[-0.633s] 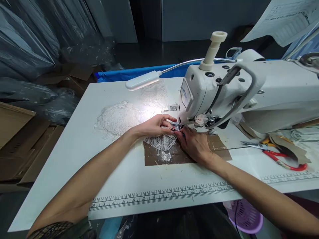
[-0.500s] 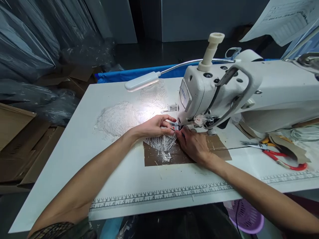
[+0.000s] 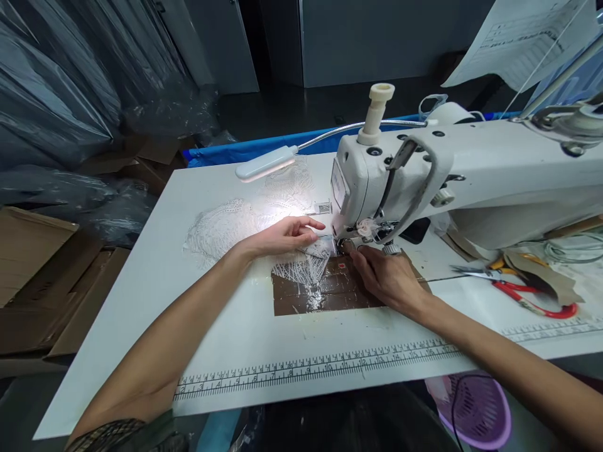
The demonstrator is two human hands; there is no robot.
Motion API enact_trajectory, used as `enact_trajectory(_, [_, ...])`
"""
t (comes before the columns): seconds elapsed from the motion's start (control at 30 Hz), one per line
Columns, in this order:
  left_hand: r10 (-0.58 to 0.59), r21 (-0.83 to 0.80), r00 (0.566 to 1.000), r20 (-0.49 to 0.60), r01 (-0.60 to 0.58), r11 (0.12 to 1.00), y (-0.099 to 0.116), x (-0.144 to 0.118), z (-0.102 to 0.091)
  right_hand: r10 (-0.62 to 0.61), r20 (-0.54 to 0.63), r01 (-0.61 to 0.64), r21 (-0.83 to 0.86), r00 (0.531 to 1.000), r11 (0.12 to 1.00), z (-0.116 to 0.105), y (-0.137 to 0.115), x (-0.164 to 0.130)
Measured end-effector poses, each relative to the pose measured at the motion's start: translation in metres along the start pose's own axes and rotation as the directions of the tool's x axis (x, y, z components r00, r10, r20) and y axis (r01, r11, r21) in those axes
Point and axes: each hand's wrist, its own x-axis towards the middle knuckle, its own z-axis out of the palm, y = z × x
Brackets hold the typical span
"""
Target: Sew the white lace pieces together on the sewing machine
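Both hands shifted; one lace piece (image 3: pixel 306 267) under needle

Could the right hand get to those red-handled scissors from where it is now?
Probably yes. The right hand rests by the needle, and the red-handled scissors lie uncovered on the table further to its right, with only bare tabletop between them.

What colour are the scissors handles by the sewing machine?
The scissors have red handles, seen best in the head view, on the table's right.
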Motion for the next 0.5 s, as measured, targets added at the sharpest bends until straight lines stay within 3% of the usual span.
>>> enact_trajectory(0.1, [0.142,0.337,0.965,-0.220,-0.061,0.939,0.017,-0.011,-0.014,-0.109,-0.152,0.086,-0.147,0.982,0.985,-0.001,0.023,-0.009])
enact_trajectory(0.17, [0.186,0.500,0.938,-0.294,-0.015,0.866,0.031,-0.020,-0.018,-0.118,-0.231,0.081,-0.161,0.966,0.984,-0.001,0.038,-0.013])
enact_trajectory(0.2, [0.139,0.542,0.953,-0.270,0.032,0.840,0.036,-0.025,-0.017,-0.102,-0.257,0.066,-0.145,0.961,0.987,-0.001,0.045,-0.015])
enact_trajectory(0.27, [-0.065,0.589,0.988,-0.142,0.137,0.797,0.043,-0.030,-0.011,-0.036,-0.279,0.011,-0.092,0.960,0.996,0.000,0.054,-0.016])
enact_trajectory(0.33, [-0.241,0.633,0.969,-0.063,0.225,0.740,0.040,-0.028,-0.002,0.030,-0.268,-0.044,-0.044,0.963,0.998,0.000,0.058,-0.015])
enact_trajectory(0.37, [-0.265,0.653,0.961,-0.078,0.250,0.715,0.035,-0.025,0.001,0.052,-0.254,-0.061,-0.027,0.966,0.998,0.000,0.059,-0.015])
enact_trajectory(0.43, [-0.164,0.668,0.961,-0.221,0.272,0.693,0.023,-0.013,0.005,0.079,-0.222,-0.085,-0.018,0.972,0.996,0.000,0.059,-0.014])
enact_trajectory(0.5, [0.012,0.631,0.938,-0.347,0.224,0.743,0.011,0.001,0.000,0.096,-0.211,-0.105,-0.033,0.973,0.994,0.000,0.058,-0.014])
